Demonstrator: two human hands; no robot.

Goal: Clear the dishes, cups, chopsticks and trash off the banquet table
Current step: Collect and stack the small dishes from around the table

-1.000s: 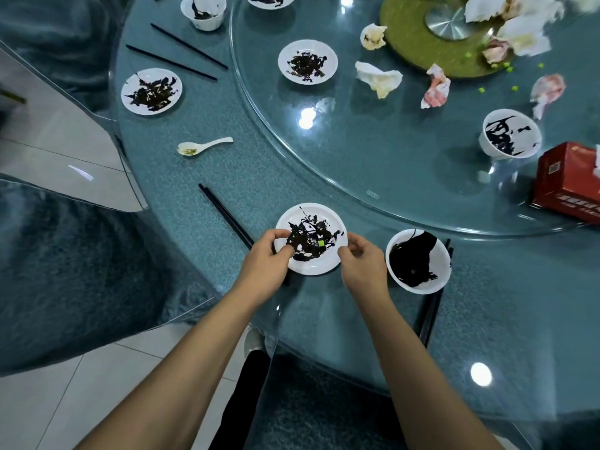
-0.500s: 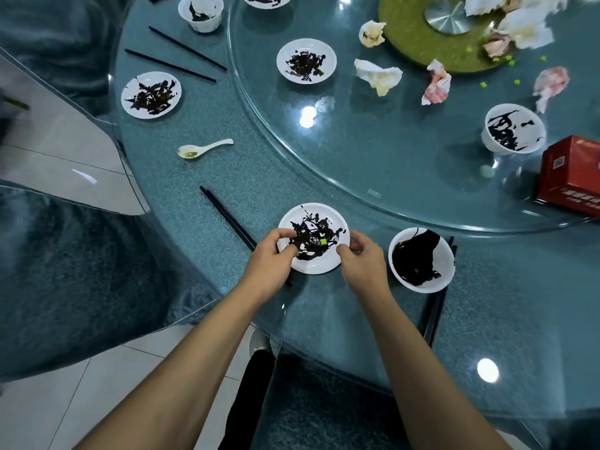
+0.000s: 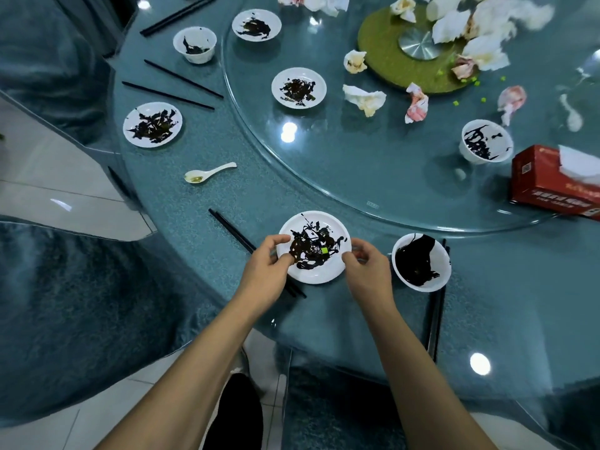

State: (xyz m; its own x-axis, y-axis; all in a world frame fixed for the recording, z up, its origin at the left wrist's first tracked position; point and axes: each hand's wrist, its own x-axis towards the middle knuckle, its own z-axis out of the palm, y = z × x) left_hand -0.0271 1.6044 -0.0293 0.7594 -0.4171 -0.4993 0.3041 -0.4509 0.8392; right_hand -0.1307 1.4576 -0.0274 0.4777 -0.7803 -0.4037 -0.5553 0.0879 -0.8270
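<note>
Here, both the left hand and right hand pinch the smeared plate at the table's near edge; 2 chopsticks run under its left, a stained cup just right.

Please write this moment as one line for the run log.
stage: lifting dish | left hand: grips plate rim | right hand: grips rim | next: bowl

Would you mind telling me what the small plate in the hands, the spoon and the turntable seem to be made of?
Small plate: glossy white, looks like glazed ceramic, possibly melamine.
Spoon: same smooth white sheen, probably ceramic.
Turntable: clear glass; the tablecloth shows through and lamps reflect on it.
</note>
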